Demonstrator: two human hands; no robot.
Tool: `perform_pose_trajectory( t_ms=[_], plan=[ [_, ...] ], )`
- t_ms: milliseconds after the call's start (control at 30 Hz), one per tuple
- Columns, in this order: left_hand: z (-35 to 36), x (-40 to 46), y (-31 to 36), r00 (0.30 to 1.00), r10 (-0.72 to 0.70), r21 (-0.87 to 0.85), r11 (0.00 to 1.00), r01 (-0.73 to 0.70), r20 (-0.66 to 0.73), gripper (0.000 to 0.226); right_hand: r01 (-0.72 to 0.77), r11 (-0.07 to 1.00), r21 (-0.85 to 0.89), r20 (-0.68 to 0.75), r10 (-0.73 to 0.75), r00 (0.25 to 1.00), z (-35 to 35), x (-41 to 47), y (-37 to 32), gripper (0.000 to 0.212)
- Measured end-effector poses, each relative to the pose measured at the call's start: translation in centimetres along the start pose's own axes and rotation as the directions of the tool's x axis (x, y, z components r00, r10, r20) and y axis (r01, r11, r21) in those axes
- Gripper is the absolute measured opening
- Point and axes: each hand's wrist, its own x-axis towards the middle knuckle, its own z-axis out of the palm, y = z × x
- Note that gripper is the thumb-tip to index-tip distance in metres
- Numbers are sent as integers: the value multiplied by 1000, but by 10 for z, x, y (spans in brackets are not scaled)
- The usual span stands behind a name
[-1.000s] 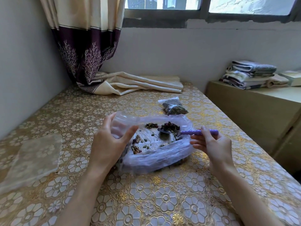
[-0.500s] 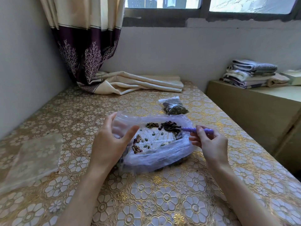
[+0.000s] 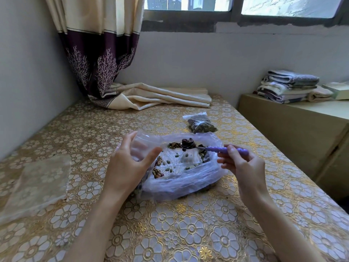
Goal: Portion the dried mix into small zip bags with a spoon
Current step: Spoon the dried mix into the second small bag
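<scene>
Left hand point(image 3: 125, 168) gripped an empty small zip bag point(image 3: 140, 146) over the big bag point(image 3: 181, 178) of dried mix point(image 3: 159, 168), right hand point(image 3: 243, 167) pinched the loaded purple spoon point(image 3: 215, 148) above that bag.

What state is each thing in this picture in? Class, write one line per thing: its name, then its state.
Small zip bag: empty, mouth held open by the left hand.
Spoon: loaded with dried mix, pinched by the right hand.
Large plastic bag: open, nearly emptied, a few pieces of mix left.
Filled zip bag: full, lying on the table.
Stack of clear bags: flat, unused.
</scene>
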Motion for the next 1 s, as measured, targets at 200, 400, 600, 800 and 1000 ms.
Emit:
perform_pose_trajectory(
  t_ms=[200,400,600,800,1000],
  plan=[
    [1,1,-1,1000,-5,-8,1000,5,19,109,71,994,79,77,-77,994,13,-6,-29,11],
    [0,0,1,1000,2,4,1000,-2,18,106,135,982,130,246,-164,955,29,-15,-52,12],
    [1,-1,3,1000,-9,-16,1000,9,5,95,226,974,28,413,-217,885,37,-24,-57,18],
    [3,0,-3,1000,-12,-57,998,12,9,96,310,949,-51,534,-236,812,36,-24,-59,15],
    [2,0,-6,1000,-17,-56,998,17,7,97,308,950,-48,535,-236,811,32,-21,-57,17]
  ],
)
